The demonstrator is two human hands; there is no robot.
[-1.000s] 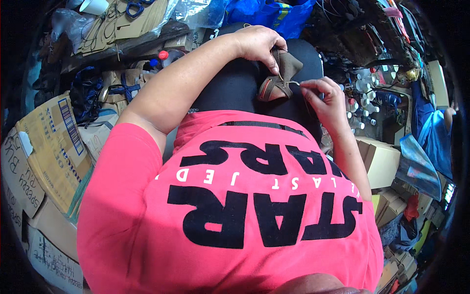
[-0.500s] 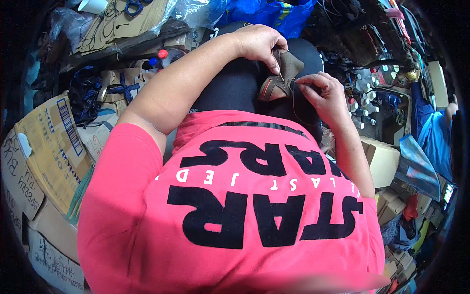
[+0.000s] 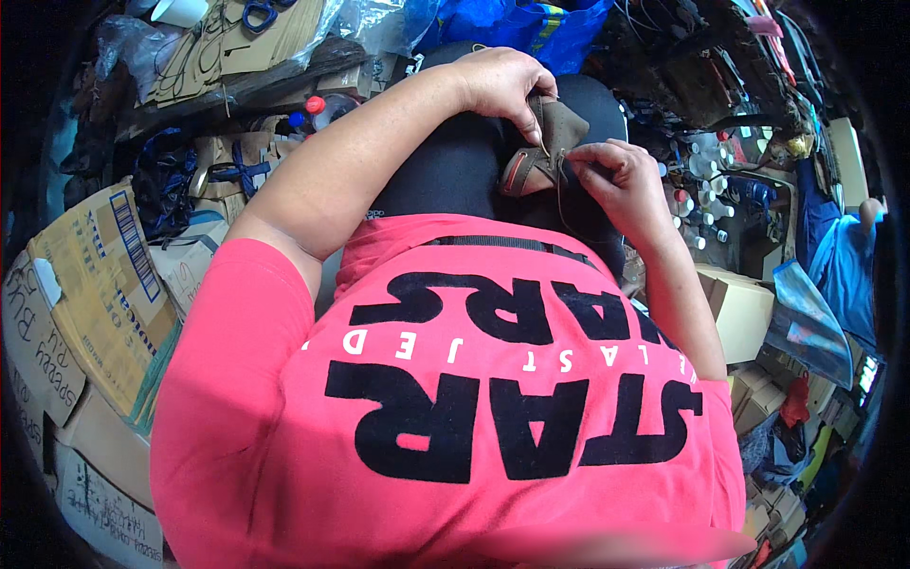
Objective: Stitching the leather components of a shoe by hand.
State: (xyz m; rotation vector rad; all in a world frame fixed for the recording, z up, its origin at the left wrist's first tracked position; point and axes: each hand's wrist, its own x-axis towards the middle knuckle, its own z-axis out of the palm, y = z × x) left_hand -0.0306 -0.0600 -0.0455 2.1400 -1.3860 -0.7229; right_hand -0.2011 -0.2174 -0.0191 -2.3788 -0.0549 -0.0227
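Observation:
A small brown leather shoe piece, apparently an upper with orange-edged holes, rests on my dark-trousered lap. My left hand is closed on its far left edge, with the thumb on the leather and the fingers curled behind it. A thin brown lace runs through the leather and hangs down in a loop on the near side. My right hand pinches this lace close to the right side of the shoe piece. The tips of the right fingers almost touch the leather.
Cardboard boxes stack up at the left. Flat brown pieces lie at the far left beside a white cup. A blue bag lies beyond my knees. Several small bottles stand at the right, near a carton.
My right hand has moved slightly left, closer to the shoe piece, and the lace loop has shifted with it. My left hand keeps its place.

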